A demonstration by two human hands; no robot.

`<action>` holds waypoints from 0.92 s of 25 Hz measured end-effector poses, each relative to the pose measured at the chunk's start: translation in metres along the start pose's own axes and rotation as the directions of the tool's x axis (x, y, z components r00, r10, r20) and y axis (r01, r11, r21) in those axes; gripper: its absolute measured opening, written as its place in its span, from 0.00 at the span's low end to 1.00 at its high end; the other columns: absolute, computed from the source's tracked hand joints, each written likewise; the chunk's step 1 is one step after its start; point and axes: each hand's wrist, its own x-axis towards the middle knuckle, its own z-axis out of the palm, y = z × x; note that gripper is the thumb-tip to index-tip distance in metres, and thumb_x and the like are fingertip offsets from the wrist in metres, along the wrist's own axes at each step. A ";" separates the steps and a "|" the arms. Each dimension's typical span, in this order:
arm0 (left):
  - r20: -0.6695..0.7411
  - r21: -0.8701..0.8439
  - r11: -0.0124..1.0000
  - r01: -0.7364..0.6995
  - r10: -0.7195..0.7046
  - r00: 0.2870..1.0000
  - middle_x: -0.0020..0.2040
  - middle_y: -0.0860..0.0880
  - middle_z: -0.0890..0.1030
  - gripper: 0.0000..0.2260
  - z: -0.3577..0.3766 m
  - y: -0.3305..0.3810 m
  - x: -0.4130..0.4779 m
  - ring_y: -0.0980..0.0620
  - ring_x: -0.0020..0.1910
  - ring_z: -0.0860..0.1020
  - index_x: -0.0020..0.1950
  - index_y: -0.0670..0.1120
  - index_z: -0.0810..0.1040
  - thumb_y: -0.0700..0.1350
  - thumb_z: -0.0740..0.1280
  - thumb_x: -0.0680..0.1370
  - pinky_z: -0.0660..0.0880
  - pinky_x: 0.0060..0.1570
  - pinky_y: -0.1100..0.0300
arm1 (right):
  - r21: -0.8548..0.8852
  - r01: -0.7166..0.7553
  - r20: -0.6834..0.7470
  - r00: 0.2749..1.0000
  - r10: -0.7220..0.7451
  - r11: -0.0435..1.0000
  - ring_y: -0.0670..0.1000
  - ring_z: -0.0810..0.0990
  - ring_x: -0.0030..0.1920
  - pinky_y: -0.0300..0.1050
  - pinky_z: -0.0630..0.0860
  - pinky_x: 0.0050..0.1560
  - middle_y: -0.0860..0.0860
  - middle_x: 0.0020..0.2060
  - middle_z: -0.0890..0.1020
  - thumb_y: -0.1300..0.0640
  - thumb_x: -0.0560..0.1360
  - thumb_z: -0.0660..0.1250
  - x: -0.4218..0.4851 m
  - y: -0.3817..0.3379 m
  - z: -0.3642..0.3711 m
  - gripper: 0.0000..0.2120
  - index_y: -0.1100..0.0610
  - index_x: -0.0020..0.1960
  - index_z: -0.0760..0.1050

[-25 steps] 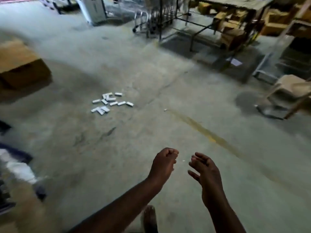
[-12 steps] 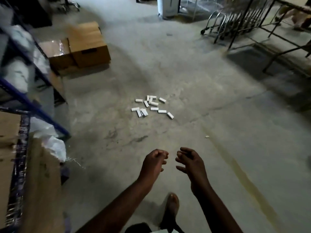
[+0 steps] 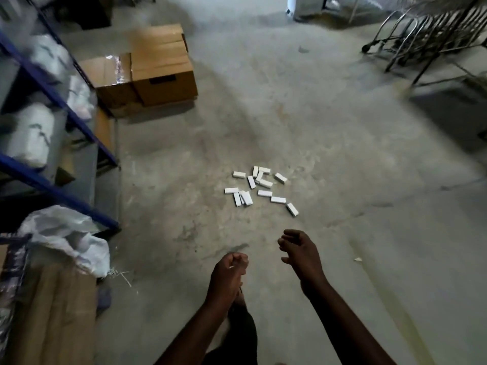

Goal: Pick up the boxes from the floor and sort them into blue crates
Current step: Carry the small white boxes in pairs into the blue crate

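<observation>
Several small white boxes point(image 3: 259, 187) lie scattered in a loose cluster on the concrete floor, ahead of me. My left hand point(image 3: 228, 276) is curled into a fist with nothing visible in it, held above the floor short of the cluster. My right hand point(image 3: 303, 255) hangs beside it, fingers bent and apart, holding nothing. Both hands are well clear of the boxes. No blue crate is in view.
A blue-framed shelving rack point(image 3: 52, 101) with white sacks runs along the left. Two brown cardboard cartons point(image 3: 158, 67) sit on the floor behind the cluster. A white sack point(image 3: 66, 235) and cardboard lie at lower left. Metal carts point(image 3: 427, 35) stand at the upper right.
The view has swung left and moved closer, so the white boxes now lie nearer and more central. My hands stay held out in front, empty.
</observation>
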 end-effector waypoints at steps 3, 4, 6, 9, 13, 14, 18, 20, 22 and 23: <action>0.011 0.052 0.998 0.019 -0.019 1.000 0.52 0.43 0.87 0.07 -0.013 0.042 0.078 0.44 0.50 0.85 0.52 0.47 0.84 0.49 0.70 0.82 0.78 0.44 0.55 | -0.050 0.000 -0.039 0.999 -0.002 0.999 0.52 0.85 0.55 0.55 0.84 0.53 0.52 0.57 0.85 0.58 0.77 0.73 0.069 -0.035 0.024 0.14 0.52 0.62 0.80; 0.009 0.071 0.997 0.020 -0.021 1.000 0.51 0.44 0.87 0.06 -0.017 0.057 0.102 0.43 0.51 0.85 0.51 0.48 0.84 0.50 0.71 0.82 0.79 0.46 0.54 | -0.068 -0.006 -0.054 0.999 0.002 0.998 0.52 0.85 0.55 0.57 0.85 0.54 0.51 0.57 0.85 0.56 0.76 0.74 0.091 -0.045 0.031 0.15 0.51 0.62 0.80; -0.005 0.112 0.993 0.020 -0.020 1.000 0.48 0.47 0.88 0.10 -0.023 0.081 0.142 0.43 0.52 0.86 0.47 0.50 0.84 0.55 0.72 0.77 0.82 0.52 0.48 | -0.110 -0.009 -0.081 0.997 0.000 0.994 0.51 0.85 0.56 0.61 0.83 0.58 0.47 0.56 0.85 0.50 0.72 0.74 0.124 -0.063 0.042 0.18 0.48 0.61 0.80; -0.006 0.176 0.983 0.043 -0.043 0.999 0.46 0.50 0.87 0.21 -0.025 0.120 0.217 0.45 0.52 0.86 0.46 0.52 0.83 0.65 0.67 0.65 0.82 0.56 0.44 | -0.158 -0.043 -0.101 0.995 0.027 0.987 0.50 0.85 0.55 0.63 0.82 0.60 0.44 0.53 0.85 0.49 0.70 0.74 0.190 -0.081 0.065 0.16 0.46 0.58 0.80; -0.066 0.218 0.975 0.042 -0.028 0.997 0.47 0.52 0.86 0.11 -0.020 0.177 0.294 0.46 0.52 0.85 0.47 0.54 0.82 0.57 0.70 0.69 0.80 0.57 0.47 | -0.258 -0.064 -0.039 0.998 0.055 0.964 0.50 0.84 0.53 0.55 0.82 0.56 0.46 0.56 0.84 0.52 0.74 0.75 0.275 -0.110 0.100 0.17 0.49 0.61 0.79; -0.094 0.232 0.972 0.038 -0.016 0.995 0.46 0.53 0.85 0.08 -0.020 0.189 0.309 0.47 0.52 0.85 0.48 0.54 0.82 0.53 0.72 0.72 0.79 0.57 0.50 | -0.292 -0.061 -0.027 0.998 0.055 0.954 0.50 0.83 0.53 0.50 0.80 0.55 0.48 0.57 0.84 0.53 0.75 0.75 0.296 -0.117 0.109 0.17 0.50 0.63 0.79; -0.092 0.322 0.946 0.030 0.000 0.996 0.46 0.53 0.83 0.07 -0.022 0.220 0.387 0.48 0.52 0.84 0.56 0.50 0.82 0.45 0.74 0.78 0.75 0.51 0.58 | -0.383 -0.099 -0.065 0.995 0.080 0.919 0.52 0.82 0.58 0.50 0.78 0.60 0.50 0.59 0.84 0.53 0.75 0.74 0.387 -0.143 0.142 0.19 0.52 0.64 0.77; -0.073 0.380 0.924 0.028 0.000 0.997 0.49 0.52 0.84 0.10 -0.023 0.227 0.429 0.49 0.50 0.83 0.59 0.48 0.82 0.44 0.73 0.78 0.73 0.50 0.60 | -0.419 -0.124 -0.088 0.992 0.096 0.899 0.54 0.82 0.60 0.53 0.78 0.62 0.51 0.59 0.84 0.53 0.75 0.74 0.429 -0.149 0.158 0.19 0.53 0.64 0.77; -0.053 0.433 0.901 0.022 0.001 0.999 0.52 0.51 0.84 0.11 -0.025 0.232 0.475 0.50 0.50 0.82 0.60 0.48 0.82 0.44 0.73 0.78 0.73 0.50 0.61 | -0.448 -0.123 -0.111 0.990 0.081 0.886 0.55 0.82 0.60 0.55 0.78 0.62 0.51 0.60 0.84 0.54 0.74 0.74 0.467 -0.150 0.175 0.20 0.54 0.65 0.76; -0.033 0.455 0.890 0.018 -0.003 0.999 0.54 0.50 0.84 0.11 -0.027 0.231 0.497 0.50 0.52 0.82 0.60 0.48 0.82 0.45 0.74 0.77 0.74 0.51 0.60 | -0.467 -0.118 -0.119 0.990 0.069 0.876 0.56 0.82 0.60 0.54 0.78 0.61 0.52 0.60 0.84 0.54 0.74 0.74 0.481 -0.148 0.183 0.20 0.54 0.65 0.76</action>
